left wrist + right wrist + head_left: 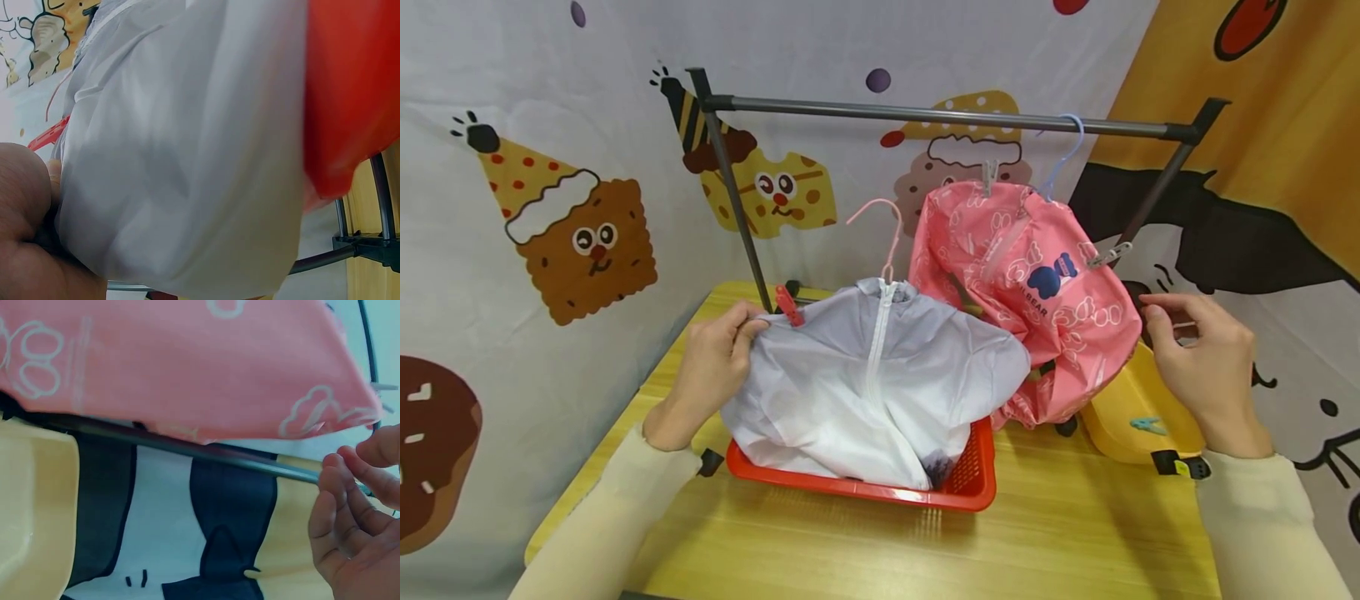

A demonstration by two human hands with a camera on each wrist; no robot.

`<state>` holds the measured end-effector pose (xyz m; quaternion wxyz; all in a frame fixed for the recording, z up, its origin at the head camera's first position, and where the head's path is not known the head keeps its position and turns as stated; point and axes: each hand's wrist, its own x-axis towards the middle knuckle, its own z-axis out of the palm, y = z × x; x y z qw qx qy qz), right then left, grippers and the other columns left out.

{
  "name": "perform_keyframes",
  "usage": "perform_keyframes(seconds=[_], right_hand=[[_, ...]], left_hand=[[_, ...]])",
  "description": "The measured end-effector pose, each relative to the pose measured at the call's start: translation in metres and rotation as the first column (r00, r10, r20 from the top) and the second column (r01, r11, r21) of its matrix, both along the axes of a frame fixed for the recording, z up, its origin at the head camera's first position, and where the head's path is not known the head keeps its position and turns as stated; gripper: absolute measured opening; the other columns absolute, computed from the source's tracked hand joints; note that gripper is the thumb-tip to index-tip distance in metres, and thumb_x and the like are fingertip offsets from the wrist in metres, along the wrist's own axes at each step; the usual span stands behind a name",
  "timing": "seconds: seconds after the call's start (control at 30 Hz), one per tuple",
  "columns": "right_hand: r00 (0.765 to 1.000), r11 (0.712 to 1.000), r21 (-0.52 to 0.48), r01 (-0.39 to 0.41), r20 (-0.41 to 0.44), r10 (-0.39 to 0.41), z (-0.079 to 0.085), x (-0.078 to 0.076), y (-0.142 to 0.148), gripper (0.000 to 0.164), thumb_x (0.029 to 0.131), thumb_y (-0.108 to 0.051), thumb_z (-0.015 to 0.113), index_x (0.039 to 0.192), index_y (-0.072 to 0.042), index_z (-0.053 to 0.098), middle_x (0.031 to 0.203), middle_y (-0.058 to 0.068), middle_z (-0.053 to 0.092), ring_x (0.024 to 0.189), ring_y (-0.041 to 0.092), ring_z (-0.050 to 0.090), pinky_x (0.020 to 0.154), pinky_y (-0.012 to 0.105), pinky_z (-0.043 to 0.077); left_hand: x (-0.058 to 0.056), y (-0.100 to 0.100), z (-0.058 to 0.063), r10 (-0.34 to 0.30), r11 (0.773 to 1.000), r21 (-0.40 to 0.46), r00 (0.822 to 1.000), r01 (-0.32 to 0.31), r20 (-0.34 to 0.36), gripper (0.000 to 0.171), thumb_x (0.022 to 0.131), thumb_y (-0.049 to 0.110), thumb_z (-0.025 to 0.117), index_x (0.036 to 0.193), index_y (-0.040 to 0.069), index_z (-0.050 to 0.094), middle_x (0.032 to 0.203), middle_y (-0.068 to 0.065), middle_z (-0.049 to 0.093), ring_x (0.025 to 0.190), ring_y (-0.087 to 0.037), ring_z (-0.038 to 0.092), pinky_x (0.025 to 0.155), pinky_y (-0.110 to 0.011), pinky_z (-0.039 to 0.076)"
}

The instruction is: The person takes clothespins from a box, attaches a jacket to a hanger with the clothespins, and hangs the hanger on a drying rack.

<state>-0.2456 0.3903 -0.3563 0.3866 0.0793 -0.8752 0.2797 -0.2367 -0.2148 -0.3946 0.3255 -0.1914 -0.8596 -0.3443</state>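
My left hand (715, 358) pinches the shoulder of a grey-and-white zip jacket (850, 375), with a red clothespin (788, 306) clipped close to the fingers. A pink hanger (895, 237) sticks up from its collar, its hook off the bar. The jacket's lower part lies in a red basket (865, 492); the left wrist view is mostly filled by its fabric (181, 144). Beside it, a pink printed jacket (1030, 292) hangs on a blue hanger (1067, 154), with grey clothespins (990, 177) on it. My right hand (1202, 358), fingers loosely bent, holds nothing near that jacket's edge.
A dark metal rack with a crossbar (880, 110) stands on the wooden table (820, 550). Below my right hand sits a yellow bin (1120, 408) with a teal clothespin (1148, 426) inside. A cartoon-printed curtain (587, 67) hangs close behind the rack.
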Motion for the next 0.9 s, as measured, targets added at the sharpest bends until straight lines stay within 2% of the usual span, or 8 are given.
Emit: perform_keyframes(seconds=[0.07, 0.23, 0.3, 0.37, 0.47, 0.5, 0.73, 0.9], right_hand=[[0.998, 1.0, 0.015, 0.018, 0.062, -0.019, -0.002, -0.001, 0.004, 0.027, 0.113, -0.015, 0.073, 0.132, 0.001, 0.083, 0.121, 0.023, 0.082, 0.097, -0.03, 0.049, 0.089, -0.007, 0.036], [0.97, 0.996, 0.059, 0.066, 0.231, -0.078, -0.006, -0.004, 0.015, 0.035, 0.117, -0.027, 0.068, 0.139, -0.002, 0.081, 0.128, 0.026, 0.08, 0.095, -0.025, 0.047, 0.084, -0.008, 0.034], [0.952, 0.994, 0.079, 0.073, 0.292, -0.093, -0.008, -0.005, 0.021, 0.039, 0.119, -0.031, 0.066, 0.141, -0.002, 0.079, 0.129, 0.027, 0.079, 0.098, -0.012, 0.056, 0.081, -0.008, 0.033], [0.934, 0.993, 0.092, 0.072, 0.344, -0.1, -0.011, -0.007, 0.025, 0.042, 0.12, -0.034, 0.064, 0.142, -0.001, 0.078, 0.13, 0.028, 0.078, 0.105, 0.009, 0.066, 0.078, -0.007, 0.032], [0.907, 0.992, 0.106, 0.067, 0.407, -0.105, -0.017, -0.011, 0.033, 0.044, 0.12, -0.035, 0.062, 0.144, 0.0, 0.076, 0.131, 0.031, 0.077, 0.113, 0.041, 0.068, 0.075, -0.005, 0.032], [0.898, 0.992, 0.107, 0.065, 0.428, -0.105, -0.019, -0.013, 0.037, 0.046, 0.12, -0.036, 0.062, 0.145, 0.001, 0.075, 0.132, 0.032, 0.076, 0.114, 0.047, 0.067, 0.073, -0.004, 0.032], [0.847, 0.991, 0.129, 0.047, 0.52, -0.108, -0.033, -0.019, 0.059, 0.051, 0.121, -0.04, 0.06, 0.145, 0.003, 0.073, 0.132, 0.035, 0.076, 0.11, 0.047, 0.068, 0.067, 0.003, 0.04], [0.822, 0.983, 0.185, 0.011, 0.558, -0.114, -0.04, -0.024, 0.071, 0.045, 0.121, -0.034, 0.062, 0.14, 0.005, 0.074, 0.127, 0.037, 0.078, 0.106, 0.049, 0.07, 0.068, 0.015, 0.046]], left_hand=[[0.001, 0.0, 0.0, 0.002, 1.0, 0.003, 1.0, -0.002, 0.005, 0.007, 0.108, -0.002, 0.077, 0.104, 0.004, 0.079, 0.084, -0.011, 0.076, 0.063, -0.013, 0.049, 0.058, -0.015, 0.036], [0.001, -0.003, -0.001, 0.005, 1.0, 0.007, 1.0, -0.005, 0.009, 0.006, 0.109, 0.0, 0.076, 0.104, 0.002, 0.078, 0.083, -0.01, 0.074, 0.063, -0.014, 0.049, 0.059, -0.015, 0.037], [0.002, -0.004, -0.001, 0.007, 1.0, 0.006, 1.0, -0.007, 0.01, 0.007, 0.11, 0.001, 0.075, 0.104, 0.002, 0.078, 0.082, -0.01, 0.074, 0.063, -0.013, 0.049, 0.058, -0.015, 0.037], [0.002, -0.004, -0.002, 0.009, 1.0, 0.006, 1.0, -0.009, 0.012, 0.008, 0.111, 0.002, 0.075, 0.104, 0.001, 0.078, 0.082, -0.01, 0.073, 0.063, -0.013, 0.048, 0.058, -0.015, 0.037], [0.004, -0.004, -0.002, 0.012, 1.0, 0.005, 1.0, -0.012, 0.014, 0.008, 0.111, 0.002, 0.075, 0.103, 0.002, 0.078, 0.082, -0.01, 0.074, 0.063, -0.012, 0.048, 0.058, -0.015, 0.038], [0.004, -0.004, -0.002, 0.012, 1.0, 0.006, 1.0, -0.012, 0.015, 0.008, 0.111, 0.002, 0.075, 0.103, 0.001, 0.078, 0.083, -0.011, 0.075, 0.063, -0.012, 0.049, 0.058, -0.015, 0.038], [0.005, -0.005, -0.001, 0.011, 1.0, 0.012, 1.0, -0.011, 0.014, 0.008, 0.11, 0.0, 0.075, 0.103, 0.0, 0.078, 0.082, -0.012, 0.075, 0.062, -0.012, 0.048, 0.058, -0.015, 0.038], [0.006, -0.006, -0.001, 0.015, 1.0, 0.014, 1.0, -0.015, 0.014, 0.008, 0.111, 0.001, 0.075, 0.103, 0.001, 0.078, 0.081, -0.011, 0.074, 0.062, -0.012, 0.048, 0.058, -0.015, 0.037]])
